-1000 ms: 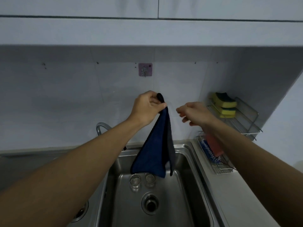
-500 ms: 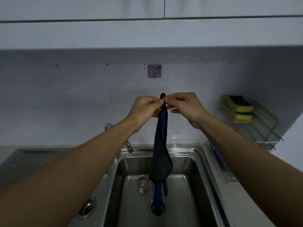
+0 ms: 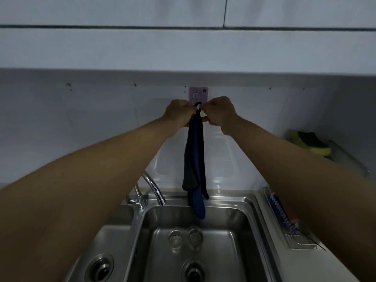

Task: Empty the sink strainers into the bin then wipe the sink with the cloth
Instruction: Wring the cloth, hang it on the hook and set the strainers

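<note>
A dark blue cloth (image 3: 195, 163) hangs straight down over the back of the steel sink (image 3: 252, 224). My left hand (image 3: 177, 115) and my right hand (image 3: 219, 112) both pinch its small black loop at the top, right at the pink wall hook (image 3: 198, 94). Whether the loop sits on the hook is hidden by my fingers. The right basin's drain strainer (image 3: 193, 270) shows at the bottom, and the left basin's strainer (image 3: 101, 268) lies beside my left forearm.
Two small clear glasses (image 3: 185, 240) stand in the right basin. A chrome tap (image 3: 151, 189) rises behind the divider. A wire rack with yellow-green sponges (image 3: 311, 144) hangs at right, above a rack holding a blue brush (image 3: 281, 215). Cabinets hang overhead.
Both hands rose with the cloth from mid-wall up to the pink hook. A second ago only my left hand held it; my right hand joined at the loop.
</note>
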The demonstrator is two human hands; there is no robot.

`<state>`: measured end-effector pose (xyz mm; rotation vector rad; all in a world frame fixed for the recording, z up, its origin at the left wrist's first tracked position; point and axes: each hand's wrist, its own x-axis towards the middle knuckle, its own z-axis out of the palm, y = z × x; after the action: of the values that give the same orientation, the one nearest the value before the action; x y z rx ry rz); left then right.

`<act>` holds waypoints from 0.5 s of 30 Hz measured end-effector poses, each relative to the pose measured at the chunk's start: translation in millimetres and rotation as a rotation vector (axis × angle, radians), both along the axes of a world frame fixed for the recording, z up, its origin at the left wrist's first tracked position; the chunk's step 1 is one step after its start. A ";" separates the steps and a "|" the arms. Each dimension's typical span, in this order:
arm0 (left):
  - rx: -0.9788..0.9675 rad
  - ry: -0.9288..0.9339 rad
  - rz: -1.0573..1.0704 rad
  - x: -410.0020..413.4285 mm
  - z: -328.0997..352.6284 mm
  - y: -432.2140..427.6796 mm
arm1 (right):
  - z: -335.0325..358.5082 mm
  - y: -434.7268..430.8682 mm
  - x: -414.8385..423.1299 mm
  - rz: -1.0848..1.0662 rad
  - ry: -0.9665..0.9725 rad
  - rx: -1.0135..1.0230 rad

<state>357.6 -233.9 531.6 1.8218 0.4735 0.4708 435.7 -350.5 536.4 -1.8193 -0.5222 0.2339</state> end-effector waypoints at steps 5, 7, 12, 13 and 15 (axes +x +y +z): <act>0.037 0.039 0.014 33.3 1.1 13.5 | 2.9 16.7 24.7 -0.049 -0.026 -0.077; 0.011 0.062 0.035 43.5 -1.0 18.5 | 1.9 22.3 31.5 -0.065 -0.021 -0.090; -0.074 0.116 0.054 53.6 -19.8 27.0 | -15.3 33.4 41.8 -0.076 -0.018 -0.154; -0.092 0.112 0.039 53.5 -24.1 27.3 | -20.6 33.7 42.7 -0.072 -0.024 -0.143; -0.083 0.099 -0.017 51.5 -30.4 27.6 | -30.0 31.8 43.5 -0.044 -0.061 -0.106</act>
<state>409.1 -206.2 501.2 1.7735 0.5369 0.3460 479.2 -318.7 506.5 -1.9435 -0.5205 0.1797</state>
